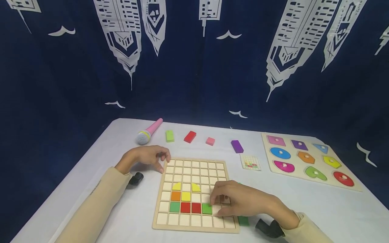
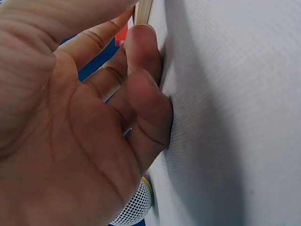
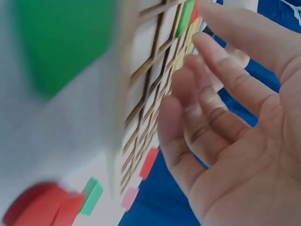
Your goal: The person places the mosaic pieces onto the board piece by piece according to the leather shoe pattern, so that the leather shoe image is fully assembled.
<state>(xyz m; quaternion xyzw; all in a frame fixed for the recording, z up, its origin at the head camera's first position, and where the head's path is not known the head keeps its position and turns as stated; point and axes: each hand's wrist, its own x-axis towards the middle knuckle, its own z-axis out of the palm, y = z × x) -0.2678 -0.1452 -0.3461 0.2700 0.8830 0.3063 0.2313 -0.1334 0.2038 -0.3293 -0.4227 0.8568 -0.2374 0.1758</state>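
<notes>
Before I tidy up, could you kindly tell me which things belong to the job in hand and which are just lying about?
Seemingly in use:
grid board
coloured tiles
probably pattern card, loose green piece

Apparently lying about:
pink microphone
shape puzzle
lime block
red block
pink block
purple block

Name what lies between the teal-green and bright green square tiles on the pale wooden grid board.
Two red square tiles fill the stretch between the teal-green tile and the bright green tile; the head view shows this.
</notes>
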